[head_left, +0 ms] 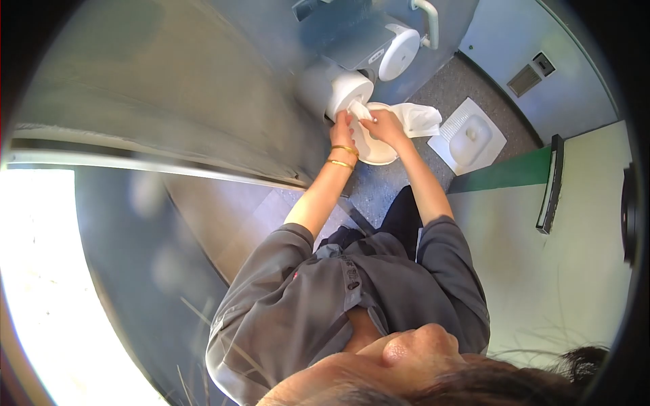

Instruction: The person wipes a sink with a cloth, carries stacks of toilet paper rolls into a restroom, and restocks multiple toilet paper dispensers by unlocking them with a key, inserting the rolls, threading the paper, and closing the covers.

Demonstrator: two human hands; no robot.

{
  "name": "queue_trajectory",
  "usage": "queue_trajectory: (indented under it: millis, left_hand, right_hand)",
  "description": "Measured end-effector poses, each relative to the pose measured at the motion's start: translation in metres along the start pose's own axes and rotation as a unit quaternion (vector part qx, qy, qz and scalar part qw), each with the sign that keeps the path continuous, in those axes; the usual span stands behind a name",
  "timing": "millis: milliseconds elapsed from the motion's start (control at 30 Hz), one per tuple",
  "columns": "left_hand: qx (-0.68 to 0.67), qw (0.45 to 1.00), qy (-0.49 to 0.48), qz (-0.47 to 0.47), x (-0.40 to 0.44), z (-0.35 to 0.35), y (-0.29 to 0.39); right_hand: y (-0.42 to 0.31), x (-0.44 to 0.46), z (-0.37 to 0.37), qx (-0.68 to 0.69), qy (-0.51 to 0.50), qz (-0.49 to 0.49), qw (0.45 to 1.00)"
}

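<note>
A large white toilet paper roll (352, 89) sits against the wall beside my hands. My left hand (342, 130), with gold bangles at the wrist, is closed at the roll's lower edge, its fingertips on the paper. Just to the right, my right hand (386, 127) pinches a short white strip of toilet paper (360, 110) that runs up to the roll. Beneath both hands stands a white-lined bin (376, 158). A loose white sheet (421, 120) spreads out behind my right hand; whether it joins the bin's liner I cannot tell.
A white round-faced dispenser (399, 54) and a grab rail (431, 24) are on the wall above. A squat toilet (469, 137) is set in the floor to the right. A partition (169, 101) stands left, and a green-and-white panel (521, 169) stands right.
</note>
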State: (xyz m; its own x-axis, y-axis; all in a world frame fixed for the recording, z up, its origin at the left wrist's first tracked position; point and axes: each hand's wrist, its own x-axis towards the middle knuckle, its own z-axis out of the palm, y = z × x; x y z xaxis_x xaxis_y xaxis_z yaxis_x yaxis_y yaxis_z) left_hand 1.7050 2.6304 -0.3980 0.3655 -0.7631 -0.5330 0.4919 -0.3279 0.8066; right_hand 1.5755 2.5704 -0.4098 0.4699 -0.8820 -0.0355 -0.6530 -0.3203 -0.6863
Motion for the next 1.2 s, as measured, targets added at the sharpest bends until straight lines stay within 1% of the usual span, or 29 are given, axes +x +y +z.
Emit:
queue_trajectory:
  millis: [33,67,100,133,167,200,233,267,300,333,400,433,467,500,533,567,600,633,667,700,800,900,933,967,1000,1067,1133,1167,1200]
  left_hand:
    - [0.000,1.000,0.001,0.006,-0.002,0.000,0.003]
    - [-0.001,1.000,0.004,0.008,-0.004,0.000,0.003]
    - [-0.004,1.000,0.007,0.008,-0.006,0.000,0.001]
    - [-0.020,1.000,0.003,0.022,0.001,-0.001,-0.006]
    - [-0.025,0.999,0.000,0.027,0.004,0.000,-0.007]
    - [-0.030,0.999,-0.003,0.031,0.004,0.002,-0.009]
    - [-0.033,0.999,-0.007,0.036,0.004,0.002,-0.012]
    - [-0.053,0.998,0.006,0.042,0.002,0.005,-0.013]
    - [-0.072,0.996,0.017,0.049,0.002,0.010,-0.013]
    - [-0.090,0.994,0.029,0.055,-0.003,0.012,-0.012]
    - [-0.086,0.995,0.018,0.037,-0.021,0.014,-0.008]
    - [-0.082,0.996,0.011,0.030,-0.028,0.014,-0.005]
    - [-0.066,0.997,-0.005,0.048,-0.021,0.010,-0.012]
    - [-0.050,0.996,-0.020,0.067,-0.004,0.005,-0.024]
    - [-0.034,0.995,-0.035,0.088,0.005,0.000,-0.029]
    - [-0.024,0.995,-0.037,0.085,0.004,-0.002,-0.026]
    - [-0.016,0.996,-0.039,0.084,0.003,-0.006,-0.022]
    - [-0.006,0.996,-0.039,0.083,0.001,-0.009,-0.019]
    - [-0.001,0.996,-0.038,0.082,-0.002,-0.010,-0.017]
    - [0.005,0.996,-0.037,0.081,-0.004,-0.012,-0.015]
    - [0.009,0.995,-0.034,0.089,-0.011,-0.016,-0.012]
    - [-0.010,0.993,-0.054,0.107,-0.013,-0.016,-0.013]
    - [-0.007,0.992,-0.065,0.108,-0.017,-0.013,-0.009]
    - [-0.007,0.991,-0.078,0.107,-0.022,-0.007,-0.005]
    - [-0.017,0.991,-0.100,0.086,-0.024,-0.003,0.000]
    - [-0.022,0.996,-0.090,0.012,-0.023,0.005,0.008]
    - [-0.030,0.994,-0.088,-0.053,-0.034,0.011,0.022]
    - [-0.049,0.989,-0.122,-0.071,-0.025,0.015,0.017]
    - [-0.069,0.982,-0.154,-0.090,-0.008,0.019,0.008]
  right_hand:
    - [-0.011,-0.019,-0.015,0.185,0.014,0.041,0.982]
    - [-0.022,-0.056,-0.029,0.362,0.024,0.082,0.928]
    - [0.001,-0.088,-0.027,0.492,0.172,0.039,0.852]
    - [0.034,-0.120,-0.030,0.549,0.365,0.064,0.749]
    - [-0.022,-0.174,-0.089,0.609,0.487,0.072,0.621]
    - [0.004,-0.232,-0.115,0.605,0.528,-0.008,0.596]
    - [-0.026,-0.272,-0.145,0.522,0.624,-0.029,0.581]
    - [-0.047,-0.297,-0.160,0.407,0.748,-0.064,0.520]
    - [-0.066,-0.311,-0.170,0.234,0.816,-0.125,0.514]
    - [-0.074,-0.316,-0.166,0.194,0.820,-0.103,0.528]
    - [-0.087,-0.324,-0.153,0.115,0.826,-0.055,0.549]
    - [-0.086,-0.313,-0.143,0.123,0.767,0.027,0.629]
    - [-0.075,-0.288,-0.129,0.130,0.696,0.107,0.698]
    - [-0.053,-0.255,-0.112,0.200,0.608,0.098,0.762]
    - [-0.058,-0.212,-0.100,0.239,0.534,0.085,0.806]
    - [-0.029,-0.167,-0.085,0.186,0.463,0.066,0.864]
    - [-0.010,-0.118,-0.059,0.208,0.408,0.055,0.887]
    - [-0.065,-0.097,-0.074,0.012,0.306,0.168,0.937]
    - [-0.061,-0.067,-0.060,-0.060,0.308,0.079,0.946]
    - [-0.050,-0.038,-0.042,-0.130,0.308,-0.010,0.942]
    - [-0.043,0.002,-0.012,-0.156,0.163,0.011,0.974]
    - [-0.023,0.003,0.009,-0.125,0.097,-0.065,0.985]
    - [-0.043,-0.024,-0.003,-0.087,0.081,-0.072,0.990]
    - [-0.048,-0.048,-0.015,-0.041,0.078,-0.106,0.990]
    - [-0.049,-0.073,-0.028,0.003,0.075,-0.137,0.988]
    - [-0.056,-0.130,-0.066,0.072,-0.034,-0.045,0.996]
    - [-0.057,-0.184,-0.088,0.148,0.005,0.011,0.989]
    - [-0.061,-0.205,-0.092,0.224,0.046,-0.011,0.973]
    - [-0.051,-0.223,-0.090,0.256,0.038,0.031,0.965]
